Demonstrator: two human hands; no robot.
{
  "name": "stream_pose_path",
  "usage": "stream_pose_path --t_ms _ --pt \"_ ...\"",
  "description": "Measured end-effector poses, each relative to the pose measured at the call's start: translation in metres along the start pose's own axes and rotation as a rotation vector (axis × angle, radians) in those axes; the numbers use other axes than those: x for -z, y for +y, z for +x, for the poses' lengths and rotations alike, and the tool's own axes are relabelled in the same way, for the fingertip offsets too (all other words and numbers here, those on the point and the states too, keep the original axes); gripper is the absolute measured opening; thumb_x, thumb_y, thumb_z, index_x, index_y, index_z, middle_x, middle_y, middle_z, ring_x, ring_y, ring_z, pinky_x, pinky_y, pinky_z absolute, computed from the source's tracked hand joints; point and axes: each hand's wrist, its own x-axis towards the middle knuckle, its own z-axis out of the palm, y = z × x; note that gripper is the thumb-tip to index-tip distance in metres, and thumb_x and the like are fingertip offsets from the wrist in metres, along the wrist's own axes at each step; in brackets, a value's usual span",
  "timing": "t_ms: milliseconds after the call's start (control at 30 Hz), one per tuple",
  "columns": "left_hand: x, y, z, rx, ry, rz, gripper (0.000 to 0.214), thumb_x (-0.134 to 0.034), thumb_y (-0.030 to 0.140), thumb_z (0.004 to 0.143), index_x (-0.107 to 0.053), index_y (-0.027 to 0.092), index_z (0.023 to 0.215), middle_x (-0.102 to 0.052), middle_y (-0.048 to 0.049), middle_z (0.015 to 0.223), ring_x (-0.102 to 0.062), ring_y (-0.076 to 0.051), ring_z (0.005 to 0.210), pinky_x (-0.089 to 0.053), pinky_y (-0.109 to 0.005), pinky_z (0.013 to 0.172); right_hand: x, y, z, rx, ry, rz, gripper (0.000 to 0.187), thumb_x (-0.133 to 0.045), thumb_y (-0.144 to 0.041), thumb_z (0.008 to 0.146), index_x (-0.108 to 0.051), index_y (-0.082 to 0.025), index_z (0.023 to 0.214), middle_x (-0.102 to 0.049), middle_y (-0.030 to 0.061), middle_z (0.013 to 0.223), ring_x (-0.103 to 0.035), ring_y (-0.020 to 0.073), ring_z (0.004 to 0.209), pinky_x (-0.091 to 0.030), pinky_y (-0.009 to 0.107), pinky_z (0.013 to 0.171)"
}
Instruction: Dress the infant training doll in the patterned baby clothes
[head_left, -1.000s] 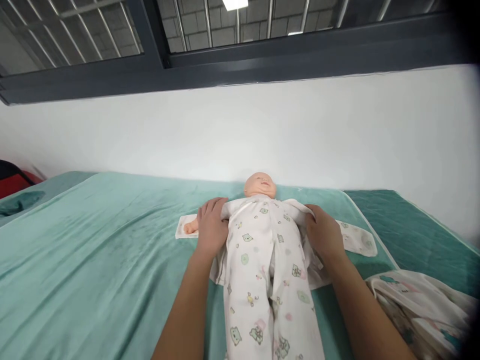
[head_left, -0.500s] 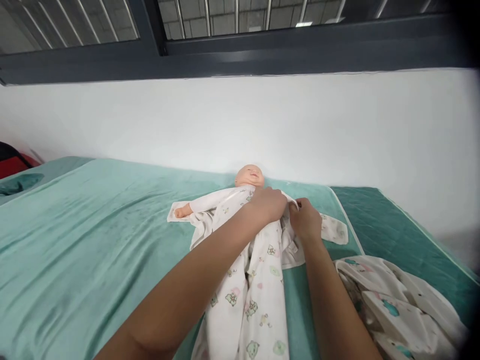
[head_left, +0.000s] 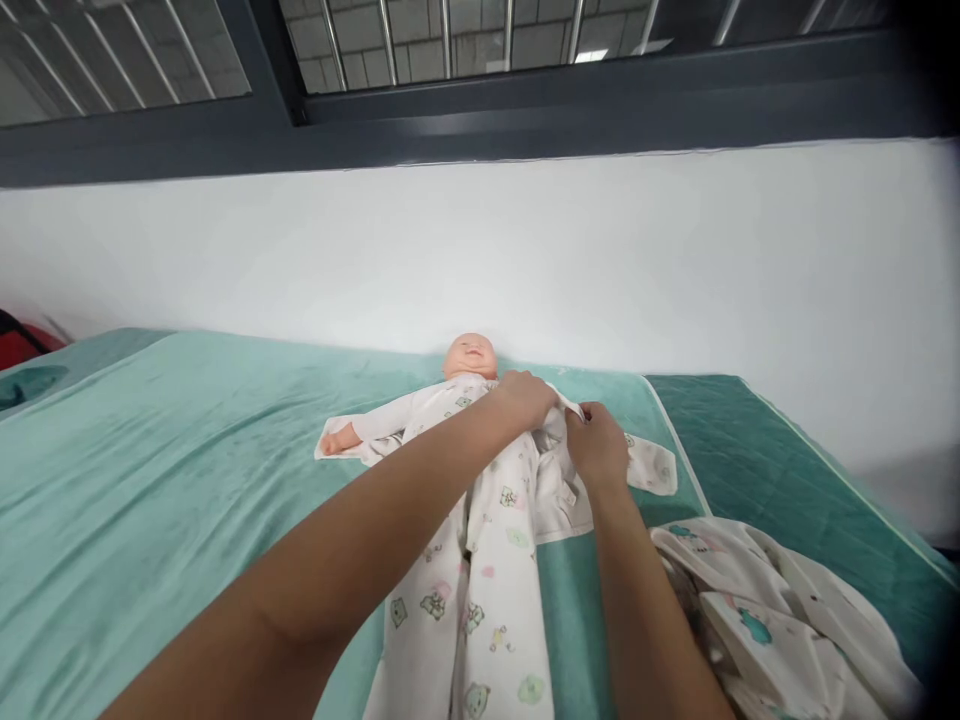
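Note:
A baby doll (head_left: 471, 355) lies on its back, dressed in white clothes (head_left: 495, 550) with small animal prints. My left hand (head_left: 529, 398) reaches across the doll's chest and is closed at its shoulder on the white sleeve; the fingertips are hidden. Beside it, my right hand (head_left: 598, 445) pinches the end of that white sleeve. The doll's hand on this side is not visible. A printed outer garment is spread under the doll, with one flat sleeve (head_left: 652, 466) sticking out to the right. The doll's other hand (head_left: 340, 440) shows at the left.
Under everything is a light green bed cover (head_left: 187, 480), with a darker green quilted cover (head_left: 750, 430) at the right. A crumpled printed white cloth (head_left: 787, 610) lies near my right forearm. Behind stands a white wall (head_left: 420, 260) below a dark window frame (head_left: 480, 130).
The view has shifted slightly, so the doll and both hands appear further left. My right hand still pinches the sleeve end, and my left hand stays at the doll's shoulder.

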Motion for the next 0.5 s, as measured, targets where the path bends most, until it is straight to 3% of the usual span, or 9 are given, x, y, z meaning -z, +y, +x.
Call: stream_pose_path --t_ms 233,500 --pt "-0.015 0.02 0.01 -0.197 -0.059 0.156 0.026 -0.069 0.018 0.072 -0.069 0.019 0.098 -0.071 -0.0124 0.111 -0.067 -0.028 0.099 -0.05 -0.042 0.09 -0.003 0.006 0.004 -0.032 -0.057 -0.017 0.031 -0.04 -0.034 0.091 -0.065 -0.02 0.103 -0.071 0.0118 0.097 -0.063 0.0277 0.094 -0.039 0.034 0.078" --pt "-0.005 0.0 0.0 -0.232 0.054 0.231 0.027 -0.064 0.017 0.077 -0.066 0.016 0.103 -0.072 -0.015 0.103 -0.068 -0.029 0.094 -0.05 -0.038 0.081 -0.003 0.018 0.008 -0.036 0.035 0.274 0.03 -0.043 -0.038 0.086 -0.062 -0.02 0.1 -0.068 0.0111 0.095 -0.059 0.0272 0.086 -0.039 0.034 0.073"
